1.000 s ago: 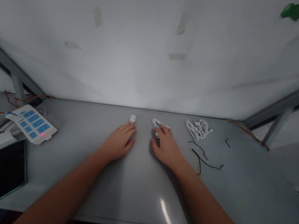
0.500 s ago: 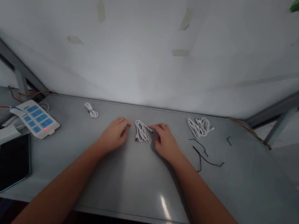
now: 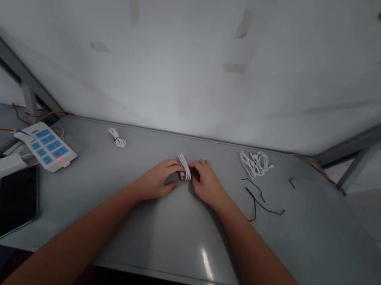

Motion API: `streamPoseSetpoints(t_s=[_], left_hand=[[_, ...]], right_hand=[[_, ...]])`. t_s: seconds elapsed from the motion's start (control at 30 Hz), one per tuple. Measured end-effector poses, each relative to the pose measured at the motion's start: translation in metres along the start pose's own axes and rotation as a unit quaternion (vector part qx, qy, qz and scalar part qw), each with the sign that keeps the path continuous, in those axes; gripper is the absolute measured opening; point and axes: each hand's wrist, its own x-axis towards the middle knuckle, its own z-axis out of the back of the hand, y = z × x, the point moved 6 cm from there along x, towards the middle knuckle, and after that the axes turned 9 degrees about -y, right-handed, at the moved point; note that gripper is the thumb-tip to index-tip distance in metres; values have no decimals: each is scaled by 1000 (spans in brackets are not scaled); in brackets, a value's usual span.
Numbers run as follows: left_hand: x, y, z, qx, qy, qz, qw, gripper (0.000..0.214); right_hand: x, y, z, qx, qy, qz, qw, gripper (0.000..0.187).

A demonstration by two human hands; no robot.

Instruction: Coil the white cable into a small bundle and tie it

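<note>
Between my two hands is a small coil of white charging cable point(image 3: 185, 165), its loops pressed into a narrow bundle with a plug end at the lower left. My left hand point(image 3: 160, 179) reaches it from the left. Its fingertips touch the coil's edge, while the thumb stays apart just below the plug. On the other side, my right hand point(image 3: 207, 181) has its bent fingers closed on the right edge of the coil; its thumb is partly hidden.
A tied white cable point(image 3: 117, 138) lies at back left, more white cables point(image 3: 256, 164) at back right. Black twist ties point(image 3: 260, 202) lie right of my hands. At left are a power strip point(image 3: 49, 145), a white adapter point(image 3: 5, 167) and a dark tablet point(image 3: 17, 204).
My left hand has moved right until its fingers touch the coil. The coil has been squeezed narrower and shifted slightly right, against my right hand's fingers. The view has shifted a little.
</note>
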Motion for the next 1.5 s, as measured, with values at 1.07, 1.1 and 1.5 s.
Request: streamPoseSetpoints(t_s=[1.07, 1.1, 1.5], left_hand=[[-110, 102, 214, -96, -601, 431, 666, 13], [-112, 102, 217, -92, -610, 425, 662, 16], [-36, 66, 98, -145, -381, 330, 851, 34]], right_hand=[[-67, -135, 217, 279, -528, -374, 710, 18], [-72, -134, 223, 269, -548, -381, 695, 19], [-20, -72, 126, 239, -390, -292, 840, 24]])
